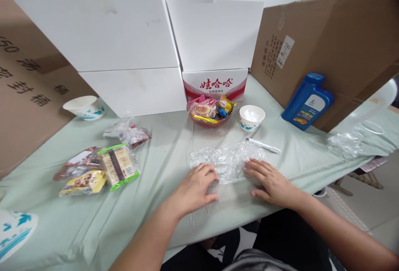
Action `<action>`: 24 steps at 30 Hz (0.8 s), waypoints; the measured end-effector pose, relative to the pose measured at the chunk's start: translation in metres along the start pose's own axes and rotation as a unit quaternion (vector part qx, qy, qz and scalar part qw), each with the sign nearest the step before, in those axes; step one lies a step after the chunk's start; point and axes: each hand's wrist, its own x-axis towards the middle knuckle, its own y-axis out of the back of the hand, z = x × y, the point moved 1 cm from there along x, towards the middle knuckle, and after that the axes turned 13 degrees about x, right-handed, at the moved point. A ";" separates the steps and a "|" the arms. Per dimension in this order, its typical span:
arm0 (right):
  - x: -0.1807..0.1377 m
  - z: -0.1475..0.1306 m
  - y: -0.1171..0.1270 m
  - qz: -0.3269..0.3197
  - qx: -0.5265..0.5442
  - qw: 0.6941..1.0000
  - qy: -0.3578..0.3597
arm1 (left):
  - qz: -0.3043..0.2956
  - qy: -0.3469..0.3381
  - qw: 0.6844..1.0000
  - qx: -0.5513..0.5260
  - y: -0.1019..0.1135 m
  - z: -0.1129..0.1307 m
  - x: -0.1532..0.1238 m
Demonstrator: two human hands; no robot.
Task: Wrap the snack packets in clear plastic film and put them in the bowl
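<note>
A crumpled clear plastic bag (226,159) lies flat on the pale green tablecloth (165,146) right in front of me. My left hand (196,188) rests on the bag's left end with its fingers curled down and spread. My right hand (269,179) lies flat on the bag's right end, fingers stretched out. A white pen (263,145) sits just beyond the bag on the right. Behind it stand a red bowl of wrapped sweets (211,111) and a white paper cup (252,117).
Snack packets (102,169) and another clear bag (127,131) lie at the left, with a paper bowl (83,107) behind them. A blue bottle (307,100) leans on a brown carton (330,42) at the right. White boxes (124,42) wall the back.
</note>
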 end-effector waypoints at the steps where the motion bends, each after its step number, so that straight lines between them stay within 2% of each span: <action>1: 0.001 0.002 -0.004 -0.018 0.001 1.000 0.003 | -0.020 0.008 1.000 0.006 -0.002 -0.001 0.000; 3: -0.002 0.006 -0.008 -0.023 0.005 1.000 0.005 | -0.041 0.025 0.999 0.011 -0.003 -0.006 -0.002; 8: -0.018 0.017 0.000 0.034 0.012 0.999 -0.012 | -0.053 0.040 0.998 0.015 0.003 -0.017 -0.007; 13: -0.028 0.020 0.011 0.047 0.032 0.998 -0.004 | -0.038 0.010 0.999 0.026 0.006 -0.011 -0.004; 15: -0.031 0.021 0.015 0.039 0.042 0.998 0.008 | -0.055 0.004 0.998 0.009 0.009 -0.006 -0.004; 19: -0.038 0.022 0.019 0.043 0.081 0.995 0.028 | -0.097 0.058 0.993 -0.043 0.016 -0.005 -0.006; 21: -0.041 0.024 0.020 0.064 0.117 0.991 0.005 | -0.097 0.080 0.991 -0.049 0.016 -0.009 -0.007; 24: -0.040 0.028 0.020 0.118 0.147 0.978 -0.090 | -0.099 0.056 0.991 -0.067 0.013 -0.015 -0.005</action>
